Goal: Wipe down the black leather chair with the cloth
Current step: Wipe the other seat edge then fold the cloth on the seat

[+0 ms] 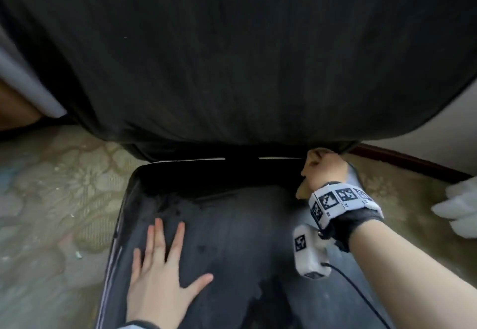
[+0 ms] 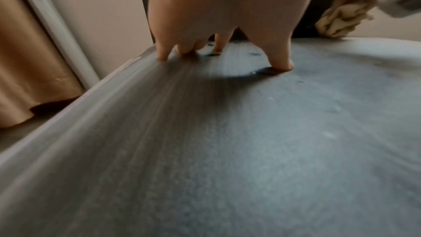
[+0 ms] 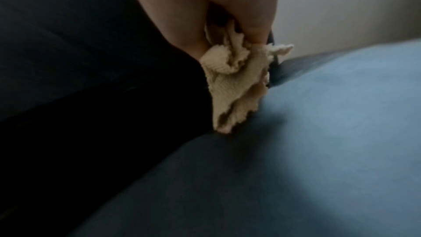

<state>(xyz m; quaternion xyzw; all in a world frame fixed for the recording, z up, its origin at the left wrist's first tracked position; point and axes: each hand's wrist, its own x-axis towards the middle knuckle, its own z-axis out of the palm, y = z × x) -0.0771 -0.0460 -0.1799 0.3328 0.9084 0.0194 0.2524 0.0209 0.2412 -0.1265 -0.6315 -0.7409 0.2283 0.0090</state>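
Note:
The black leather chair fills the head view: its backrest [image 1: 232, 57] above, its dusty seat [image 1: 245, 238] below. My left hand [image 1: 165, 259] lies flat on the seat's left side, fingers spread and straight; in the left wrist view the fingertips [image 2: 281, 65] press on the seat [image 2: 250, 141]. My right hand [image 1: 322, 171] grips a bunched beige cloth [image 1: 303, 190] at the seat's back right corner, just under the backrest's lower edge. In the right wrist view the cloth [image 3: 234, 82] hangs from the curled fingers and touches the seat [image 3: 318, 132] beside the dark backrest [image 3: 91, 60].
A patterned beige floor [image 1: 51, 199] lies left and right of the chair. White crumpled material [image 1: 462, 207] sits on the floor at the far right. A dark skirting board [image 1: 402, 160] runs behind. A tan curtain [image 2: 29, 60] and white pole hang to the left.

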